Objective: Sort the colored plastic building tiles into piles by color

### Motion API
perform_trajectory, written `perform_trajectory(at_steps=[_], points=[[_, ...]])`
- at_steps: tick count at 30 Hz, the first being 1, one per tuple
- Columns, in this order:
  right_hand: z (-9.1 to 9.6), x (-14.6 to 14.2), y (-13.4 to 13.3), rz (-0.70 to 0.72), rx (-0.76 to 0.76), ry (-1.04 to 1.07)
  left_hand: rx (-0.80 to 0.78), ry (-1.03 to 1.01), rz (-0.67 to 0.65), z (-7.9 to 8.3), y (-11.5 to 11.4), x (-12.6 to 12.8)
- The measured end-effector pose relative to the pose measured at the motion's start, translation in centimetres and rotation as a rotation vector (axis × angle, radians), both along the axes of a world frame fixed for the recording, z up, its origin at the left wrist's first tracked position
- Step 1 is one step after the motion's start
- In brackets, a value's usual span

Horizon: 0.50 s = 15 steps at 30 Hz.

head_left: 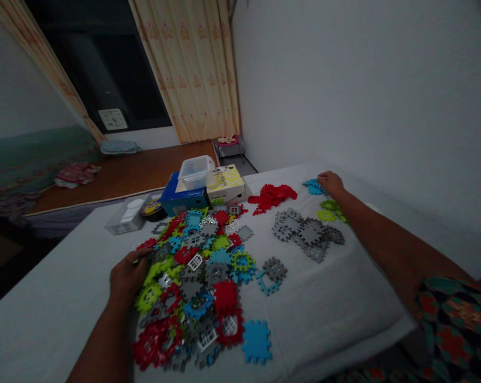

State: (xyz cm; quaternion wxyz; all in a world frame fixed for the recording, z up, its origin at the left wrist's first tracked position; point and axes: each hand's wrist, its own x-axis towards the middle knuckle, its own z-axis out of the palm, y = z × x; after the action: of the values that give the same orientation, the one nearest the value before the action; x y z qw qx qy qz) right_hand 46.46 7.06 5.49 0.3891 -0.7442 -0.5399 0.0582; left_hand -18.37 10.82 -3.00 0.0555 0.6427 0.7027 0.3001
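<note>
A big mixed heap of red, blue, green and grey interlocking plastic tiles [200, 276] lies on a white sheet [336, 298]. My left hand [127, 275] rests at the heap's left edge, fingers curled among green and grey tiles. My right hand [330, 183] reaches far right and lies on a small group of blue tiles [313, 186], fingers bent down onto them. Sorted groups lie near it: red tiles [273, 196], grey tiles [306, 232] and green tiles [329, 210].
At the sheet's far edge stand a blue box [181, 199], a yellow-and-white box [226, 183] and a clear plastic tub [194, 171]. Another clear container [125, 217] sits to the left. A white wall runs along the right; curtains and a dark window are behind.
</note>
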Motion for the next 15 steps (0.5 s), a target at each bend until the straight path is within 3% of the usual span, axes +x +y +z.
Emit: perform_trajectory(at_steps=[2, 3, 6, 9, 12, 15], points=[[-0.3, -2.1, -0.5, 0.09, -0.078, 0.024, 0.016, 0.004, -0.024, -0.1, 0.0, 0.1], [-0.5, -3.9, -1.0, 0.207, -0.111, 0.035, 0.023, 0.001, -0.035, -0.2, 0.1, 0.1], [-1.5, -10.7, -4.2, 0.72, -0.162, 0.003, 0.03, -0.024, -0.026, -0.3, 0.0, 0.4], [-2.2, -17.3, -8.6, 1.069, -0.249, -0.066, 0.036, -0.053, -0.006, -0.2, -0.2, 0.7], [-2.5, -21.8, -12.4, 1.246, -0.327, -0.136, 0.042, -0.048, -0.015, -0.1, -0.4, 0.9], [-2.9, -24.3, -14.9, 1.282, -0.339, -0.297, 0.045, -0.033, -0.02, -0.2, -0.4, 0.9]])
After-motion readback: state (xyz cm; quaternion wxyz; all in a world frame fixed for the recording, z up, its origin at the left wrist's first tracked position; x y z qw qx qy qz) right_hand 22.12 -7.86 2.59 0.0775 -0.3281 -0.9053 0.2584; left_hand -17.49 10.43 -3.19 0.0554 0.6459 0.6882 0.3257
